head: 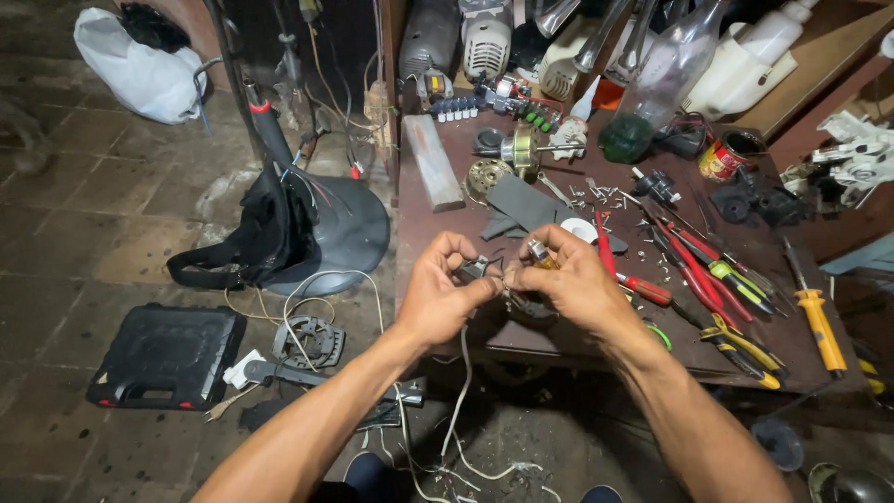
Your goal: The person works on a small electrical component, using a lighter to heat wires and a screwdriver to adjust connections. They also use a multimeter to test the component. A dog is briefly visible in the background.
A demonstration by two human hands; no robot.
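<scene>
Tools crowd the tabletop: red pliers, a yellow screwdriver. My left hand and right hand each pinch tight on a small wired part over the front edge. Its white cord hangs straight down.

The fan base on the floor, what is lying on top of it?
A black strap bag is draped over the left side of the fan base, with coloured wires trailing across it. What lies beneath the bag is covered.
</scene>
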